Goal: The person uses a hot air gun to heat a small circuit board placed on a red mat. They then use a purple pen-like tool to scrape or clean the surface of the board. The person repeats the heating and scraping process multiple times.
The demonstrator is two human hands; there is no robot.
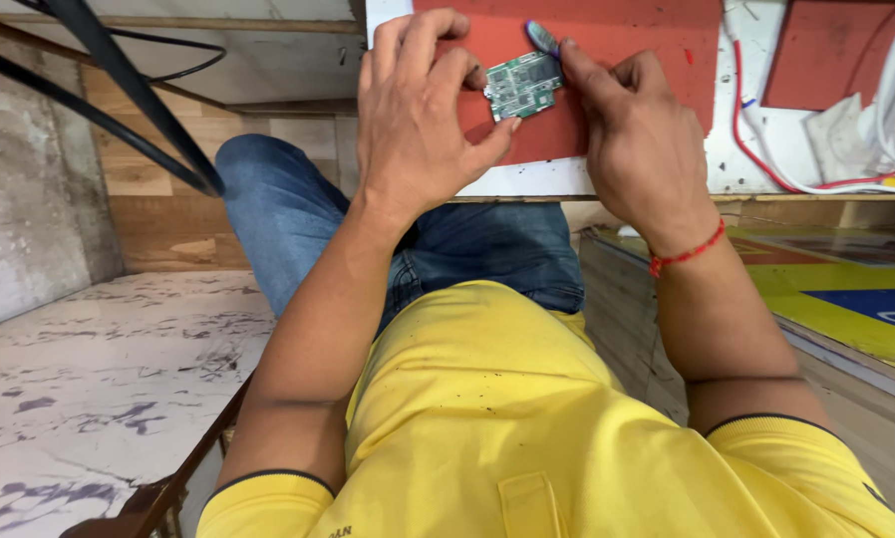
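Both hands meet over a small green circuit board [523, 86], which sits above the red mat [607, 40] near the front edge of the bench [527, 179]. The left hand [418, 115] holds the board's left edge, its thumb under the lower corner and its fingers [454, 68] curled narrow over the top. The right hand [637, 134] pinches the board's right edge, and a small bluish oval part [541, 36] lies against its raised fingertip; whether that part is gripped or only touching, I cannot tell. Red and white wires [766, 149] trail across the bench to the right, well apart from the board. The board is held only by its edges, close to the bench's front edge and above the person's lap, so a loosened pinch on either side could probably let it tip or drop off. The little oval part looks lightly held and might slide away if the fingertip shifts.
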